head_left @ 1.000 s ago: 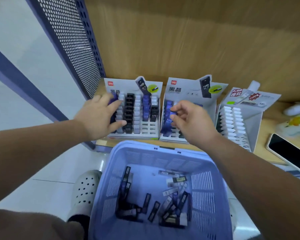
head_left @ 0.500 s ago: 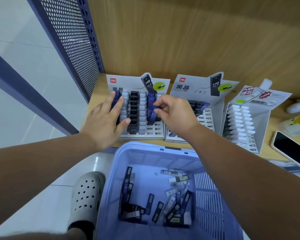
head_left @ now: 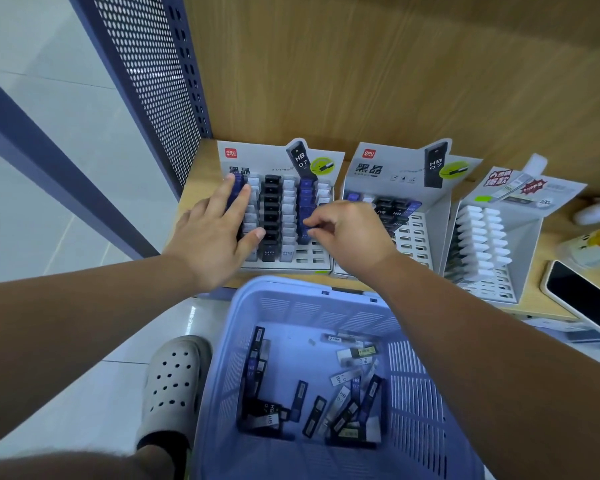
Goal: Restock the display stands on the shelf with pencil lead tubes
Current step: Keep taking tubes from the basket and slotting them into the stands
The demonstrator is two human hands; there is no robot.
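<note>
Lavender plastic basket (head_left: pixel 413 393) sits right below the wooden shelf (head_left: pixel 201 168), with a loose pile of pencil lead tubes (head_left: pixel 312 400) in the bottom, black, blue and white ones lying every which way.

Up on the shelf there are three cardboard display stands side by side. The left stand (head_left: pixel 278 157) is nearly full, with columns of blue, white and black tubes and just a few empty slots in the front rows on its right side. The middle stand (head_left: pixel 392 164) only has tubes in its back rows, and the front slots are bare. The right stand (head_left: pixel 534 216) holds white tubes in two columns.

Left hand (head_left: pixel 219 233) lies flat against the left stand, fingers spread over the blue column at its left edge and thumb out across the front rows, so it's pressing, not gripping anything. Right hand (head_left: pixel 347 230) is at the blue column on that same stand, thumb and fingertips pinched together on a blue tube (head_left: pixel 304 233) that's standing in its slot near the front.

Off to the right on the shelf there's a phone (head_left: pixel 586 299) lying face up. A grey perforated clog (head_left: pixel 174 379) shows on the floor next to the basket.
</note>
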